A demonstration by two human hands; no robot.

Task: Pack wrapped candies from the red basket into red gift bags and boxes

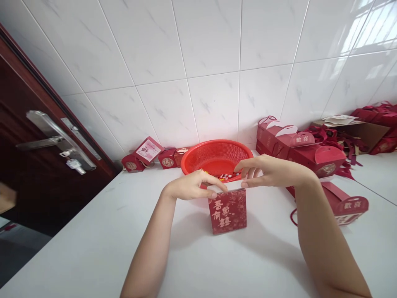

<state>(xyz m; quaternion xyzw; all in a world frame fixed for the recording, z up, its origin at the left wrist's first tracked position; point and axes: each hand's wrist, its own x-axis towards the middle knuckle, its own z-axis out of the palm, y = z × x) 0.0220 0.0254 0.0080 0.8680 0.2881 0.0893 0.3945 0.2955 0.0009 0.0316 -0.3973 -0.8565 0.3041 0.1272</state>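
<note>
Gripping the top of a red box (230, 212) lettered 吾家有囍 are the left hand (190, 185) and right hand (270, 170).

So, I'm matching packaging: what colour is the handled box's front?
Dark red box front, pale lettering; best in head view.
</note>
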